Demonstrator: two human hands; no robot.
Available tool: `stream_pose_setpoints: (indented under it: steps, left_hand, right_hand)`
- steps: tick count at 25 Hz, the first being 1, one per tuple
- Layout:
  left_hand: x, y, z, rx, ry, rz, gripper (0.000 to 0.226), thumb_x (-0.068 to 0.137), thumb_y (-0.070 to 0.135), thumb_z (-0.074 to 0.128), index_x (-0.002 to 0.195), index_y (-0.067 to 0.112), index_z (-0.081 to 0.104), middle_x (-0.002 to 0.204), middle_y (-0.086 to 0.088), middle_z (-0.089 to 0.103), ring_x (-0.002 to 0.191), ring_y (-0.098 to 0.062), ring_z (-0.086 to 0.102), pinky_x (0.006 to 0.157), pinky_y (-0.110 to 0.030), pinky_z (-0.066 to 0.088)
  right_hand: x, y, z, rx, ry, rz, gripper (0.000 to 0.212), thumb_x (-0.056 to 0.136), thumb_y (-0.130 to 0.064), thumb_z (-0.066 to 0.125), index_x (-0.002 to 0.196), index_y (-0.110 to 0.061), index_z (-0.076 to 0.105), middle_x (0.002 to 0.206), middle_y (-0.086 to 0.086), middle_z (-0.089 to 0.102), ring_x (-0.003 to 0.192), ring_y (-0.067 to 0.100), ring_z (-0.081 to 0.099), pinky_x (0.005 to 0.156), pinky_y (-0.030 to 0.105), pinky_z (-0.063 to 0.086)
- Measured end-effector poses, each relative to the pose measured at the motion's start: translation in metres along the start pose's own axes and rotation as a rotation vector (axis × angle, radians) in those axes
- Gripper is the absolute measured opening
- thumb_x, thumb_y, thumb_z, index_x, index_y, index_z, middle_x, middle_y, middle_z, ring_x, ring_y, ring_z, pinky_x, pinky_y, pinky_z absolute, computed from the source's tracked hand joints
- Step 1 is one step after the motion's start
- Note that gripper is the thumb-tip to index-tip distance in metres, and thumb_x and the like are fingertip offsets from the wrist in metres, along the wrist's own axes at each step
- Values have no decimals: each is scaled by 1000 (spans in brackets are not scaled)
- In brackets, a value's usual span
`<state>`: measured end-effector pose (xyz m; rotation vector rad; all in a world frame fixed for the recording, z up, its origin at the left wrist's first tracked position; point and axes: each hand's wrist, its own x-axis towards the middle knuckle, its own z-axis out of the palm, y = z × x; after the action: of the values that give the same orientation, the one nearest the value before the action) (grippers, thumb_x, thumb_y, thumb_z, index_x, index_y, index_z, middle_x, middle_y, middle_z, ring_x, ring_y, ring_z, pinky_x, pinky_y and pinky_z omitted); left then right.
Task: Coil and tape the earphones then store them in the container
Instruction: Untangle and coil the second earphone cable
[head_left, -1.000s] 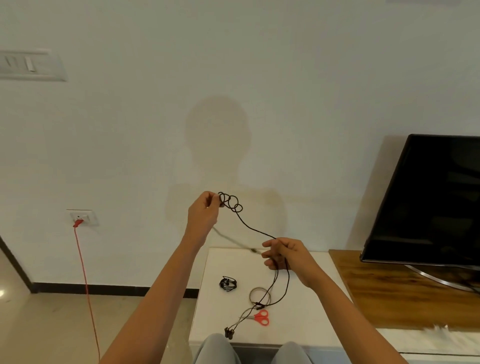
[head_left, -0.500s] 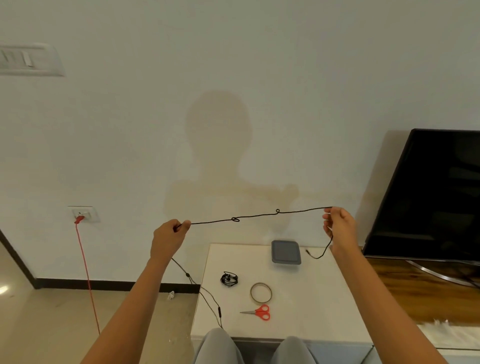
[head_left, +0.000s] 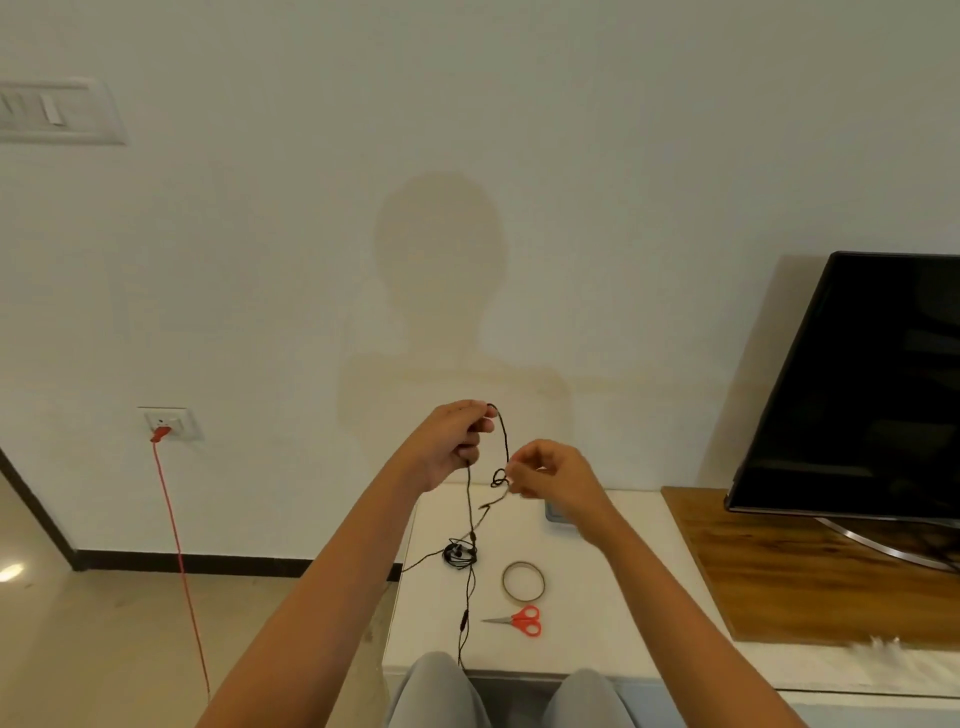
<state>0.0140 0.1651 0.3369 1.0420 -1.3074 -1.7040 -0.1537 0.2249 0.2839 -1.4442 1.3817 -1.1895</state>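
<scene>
I hold black earphones (head_left: 505, 448) up in front of the wall, above a white table (head_left: 597, 613). My left hand (head_left: 451, 444) pinches the cord at its top. My right hand (head_left: 545, 470) pinches it lower down, beside a small knotted loop (head_left: 499, 478). The rest of the cord hangs from my left hand down past the table's front edge. A second, coiled pair of earphones (head_left: 460, 554) lies on the table. A roll of clear tape (head_left: 523, 581) and red-handled scissors (head_left: 519, 620) lie near it. A grey container (head_left: 558, 514) sits mostly hidden behind my right forearm.
A black TV (head_left: 857, 389) stands on a wooden board (head_left: 810, 577) to the right. A red cable (head_left: 176, 545) hangs from a wall socket (head_left: 169, 423) at the left. My knees (head_left: 441, 691) are at the table's front edge.
Half a second ago my hands were spread wide with the cord stretched level between them. They have come together, and the cord now hangs slack with a small loop by my right hand.
</scene>
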Motion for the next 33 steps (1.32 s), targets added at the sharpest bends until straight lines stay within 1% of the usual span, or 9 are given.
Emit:
stream_pose_setpoints:
  steps: [3,10,17,19,22,24,27,30,33]
  left_hand:
    - [4,9,20,-252,-12,-18,23,101,12,40,90,6,59,66,1,56,43,-4,36,41,-16,32]
    - [3,31,27,-630,27,34,22,101,6,37,86,5,54,67,-3,54,41,-6,41,41,-18,41]
    - [-1,42,15,-603,107,167,16,100,4,42,90,5,55,77,-8,64,54,-8,57,57,-22,55]
    - [0,40,6,-493,142,188,12,99,7,45,95,6,57,88,-10,68,68,-13,65,72,-28,58]
    - [4,26,-7,82,191,152,13,96,22,54,102,11,58,101,-5,63,93,-19,62,86,-32,51]
    - [4,12,-10,365,96,23,28,94,31,57,105,6,59,103,-6,64,97,-20,63,91,-36,50]
    - [2,-5,-6,467,-25,-169,47,92,39,59,115,-2,59,107,-12,70,95,-20,69,87,-35,55]
    - [0,-13,-8,997,-32,-141,65,90,62,44,105,1,63,107,-12,66,96,-25,61,89,-36,48]
    - [-8,-19,-3,700,-343,-20,51,93,58,36,116,21,62,125,0,61,121,-14,52,106,-32,35]
  right_hand:
    - [-9,11,30,-211,-71,-11,31,63,-38,84,79,-22,64,73,-9,68,60,0,60,55,12,48]
    - [-14,49,46,-206,68,63,32,70,-21,81,84,-15,53,75,-3,57,62,8,49,55,13,44]
    - [-13,60,39,-274,163,-1,18,85,-9,62,74,-21,53,65,-10,55,58,0,48,60,14,43]
    - [-16,57,30,-156,123,-7,16,89,-8,56,77,-17,52,68,-5,58,65,2,53,65,18,47]
    - [-19,40,20,196,42,47,14,95,-5,47,83,-11,50,69,4,62,67,17,60,71,28,55]
    - [-19,22,14,299,52,29,11,96,-4,47,87,-9,51,73,6,61,61,15,59,66,30,55]
    - [-16,-8,4,238,74,-19,9,98,-5,46,100,-7,54,85,7,64,50,6,47,53,23,45]
    - [-12,-32,-6,124,64,-42,13,97,-9,49,104,-9,60,91,5,70,46,6,37,47,21,35]
    - [-8,-48,-9,97,35,-58,11,93,-12,56,101,-12,64,92,4,70,47,4,44,45,18,37]
